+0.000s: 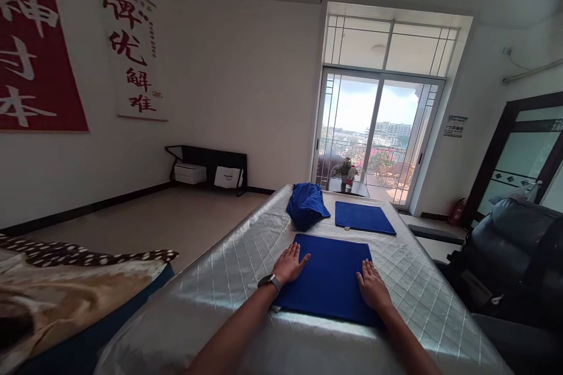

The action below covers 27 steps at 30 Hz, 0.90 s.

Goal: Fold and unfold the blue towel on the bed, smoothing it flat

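A flat blue rectangular piece, apparently a folding board or folded cloth (329, 278), lies in front of me on a silver quilted surface (229, 272). My left hand (290, 263), with a dark watch at the wrist, rests flat on its left edge, fingers stretched out. On its right edge lies my right hand (373, 285), also flat with the fingers extended. Beyond the piece sits a crumpled blue cloth (305, 205) to the left. A second flat blue rectangle (364, 217) lies to the right of that cloth.
A patterned blanket (88, 293) covers something low at the left. Dark bulky bags or a seat (519, 246) stand close on the right. Past the far end are a small table (347, 188) with a plant and bottle, and a sliding glass door (373, 135).
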Each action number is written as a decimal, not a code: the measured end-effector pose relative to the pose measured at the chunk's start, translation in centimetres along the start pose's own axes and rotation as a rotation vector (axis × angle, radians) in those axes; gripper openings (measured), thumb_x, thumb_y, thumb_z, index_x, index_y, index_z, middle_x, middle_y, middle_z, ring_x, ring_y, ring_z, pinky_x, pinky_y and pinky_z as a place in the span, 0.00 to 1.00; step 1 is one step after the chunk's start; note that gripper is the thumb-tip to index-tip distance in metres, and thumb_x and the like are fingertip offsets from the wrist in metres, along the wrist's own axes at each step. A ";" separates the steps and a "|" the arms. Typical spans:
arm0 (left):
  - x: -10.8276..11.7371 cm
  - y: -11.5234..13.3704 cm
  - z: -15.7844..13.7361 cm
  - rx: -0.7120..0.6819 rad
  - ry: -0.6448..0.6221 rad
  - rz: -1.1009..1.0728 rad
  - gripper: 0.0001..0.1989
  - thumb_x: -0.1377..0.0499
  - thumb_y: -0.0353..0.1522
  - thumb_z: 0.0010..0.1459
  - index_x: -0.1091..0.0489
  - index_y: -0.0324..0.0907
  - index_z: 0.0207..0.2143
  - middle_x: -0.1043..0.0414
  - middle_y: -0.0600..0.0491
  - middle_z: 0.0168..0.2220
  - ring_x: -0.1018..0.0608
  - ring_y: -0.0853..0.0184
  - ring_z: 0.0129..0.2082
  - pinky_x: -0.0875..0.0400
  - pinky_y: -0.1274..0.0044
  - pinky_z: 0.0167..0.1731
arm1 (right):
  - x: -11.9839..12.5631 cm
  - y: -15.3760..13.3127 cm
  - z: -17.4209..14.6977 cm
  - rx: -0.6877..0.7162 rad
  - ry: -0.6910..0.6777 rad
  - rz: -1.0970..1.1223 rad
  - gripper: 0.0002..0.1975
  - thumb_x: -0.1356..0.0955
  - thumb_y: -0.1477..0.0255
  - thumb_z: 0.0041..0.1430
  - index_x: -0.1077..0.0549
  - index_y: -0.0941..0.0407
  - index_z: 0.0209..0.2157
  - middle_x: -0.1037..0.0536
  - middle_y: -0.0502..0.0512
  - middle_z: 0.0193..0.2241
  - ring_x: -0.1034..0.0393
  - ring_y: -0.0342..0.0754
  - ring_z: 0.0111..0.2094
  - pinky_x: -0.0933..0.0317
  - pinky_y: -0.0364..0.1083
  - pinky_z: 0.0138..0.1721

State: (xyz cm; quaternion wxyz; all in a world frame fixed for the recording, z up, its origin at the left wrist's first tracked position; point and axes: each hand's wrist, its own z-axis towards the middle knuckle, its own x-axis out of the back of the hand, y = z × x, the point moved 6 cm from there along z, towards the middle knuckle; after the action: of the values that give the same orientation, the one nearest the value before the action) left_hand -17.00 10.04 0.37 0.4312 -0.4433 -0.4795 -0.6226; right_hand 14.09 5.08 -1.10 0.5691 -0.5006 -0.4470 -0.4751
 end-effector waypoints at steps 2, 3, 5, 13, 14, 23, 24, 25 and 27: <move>0.6 0.9 0.3 0.043 0.044 0.011 0.45 0.68 0.54 0.68 0.48 0.26 0.69 0.52 0.35 0.71 0.48 0.52 0.72 0.52 0.62 0.68 | 0.1 -0.1 0.0 0.007 0.007 0.007 0.34 0.49 0.62 0.70 0.51 0.68 0.70 0.53 0.64 0.72 0.63 0.50 0.72 0.62 0.51 0.71; 0.8 2.1 0.3 0.039 0.076 0.009 0.45 0.68 0.54 0.68 0.48 0.26 0.69 0.51 0.34 0.71 0.47 0.52 0.71 0.52 0.62 0.68 | 0.2 -0.2 -0.1 0.011 0.009 0.012 0.35 0.49 0.62 0.70 0.51 0.69 0.70 0.53 0.65 0.72 0.63 0.50 0.72 0.61 0.52 0.71; 0.5 5.8 0.3 -0.049 0.123 -0.016 0.44 0.68 0.54 0.69 0.47 0.27 0.69 0.49 0.35 0.70 0.46 0.53 0.71 0.51 0.62 0.68 | 0.4 -0.3 -0.1 0.021 0.012 0.020 0.35 0.49 0.63 0.70 0.51 0.70 0.70 0.53 0.66 0.71 0.63 0.51 0.72 0.61 0.53 0.71; -4.7 22.9 -1.9 -0.505 0.186 -0.170 0.30 0.63 0.43 0.72 0.44 0.40 0.69 0.39 0.40 0.67 0.40 0.56 0.69 0.45 0.59 0.66 | 0.0 0.2 -0.4 0.083 0.008 -0.042 0.34 0.45 0.73 0.64 0.49 0.68 0.70 0.53 0.62 0.72 0.60 0.51 0.72 0.61 0.50 0.71; -5.0 23.2 -2.0 -0.486 0.177 -0.180 0.30 0.62 0.43 0.72 0.44 0.40 0.70 0.39 0.40 0.67 0.40 0.55 0.69 0.44 0.58 0.66 | -0.1 0.3 -0.4 0.080 0.005 -0.049 0.34 0.45 0.73 0.64 0.49 0.68 0.70 0.53 0.62 0.72 0.60 0.51 0.72 0.61 0.49 0.71; -3.4 16.2 -2.8 -0.306 0.001 -0.178 0.38 0.66 0.50 0.70 0.46 0.34 0.70 0.49 0.42 0.71 0.47 0.56 0.72 0.53 0.62 0.69 | 0.5 -0.1 -0.2 0.035 -0.018 -0.002 0.35 0.49 0.63 0.69 0.51 0.71 0.70 0.55 0.64 0.72 0.64 0.51 0.73 0.63 0.51 0.71; -3.1 15.0 -2.9 -0.286 0.001 -0.165 0.39 0.66 0.51 0.69 0.46 0.35 0.70 0.50 0.43 0.71 0.48 0.56 0.72 0.53 0.62 0.69 | 0.5 -0.1 -0.2 0.027 -0.021 0.007 0.36 0.49 0.62 0.69 0.51 0.70 0.70 0.55 0.64 0.72 0.64 0.51 0.73 0.63 0.52 0.71; -2.9 13.7 -3.0 -0.264 0.001 -0.151 0.40 0.67 0.52 0.69 0.46 0.35 0.70 0.50 0.43 0.71 0.48 0.56 0.72 0.53 0.62 0.69 | 0.4 -0.1 -0.1 0.019 -0.023 0.014 0.36 0.49 0.62 0.69 0.52 0.70 0.70 0.55 0.64 0.72 0.64 0.51 0.73 0.63 0.52 0.71; -2.3 10.7 -3.1 -0.213 -0.003 -0.120 0.42 0.68 0.55 0.68 0.47 0.35 0.70 0.51 0.43 0.71 0.49 0.56 0.72 0.54 0.62 0.69 | 0.3 0.0 0.0 0.004 -0.024 0.022 0.36 0.50 0.61 0.69 0.53 0.69 0.70 0.55 0.63 0.72 0.64 0.50 0.73 0.63 0.51 0.71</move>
State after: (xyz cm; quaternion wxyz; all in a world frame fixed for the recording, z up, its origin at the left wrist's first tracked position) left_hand -6.60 5.46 0.01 0.3432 -0.4579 -0.4370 -0.6939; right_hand 14.14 5.02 -0.79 0.5697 -0.5100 -0.4493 -0.4619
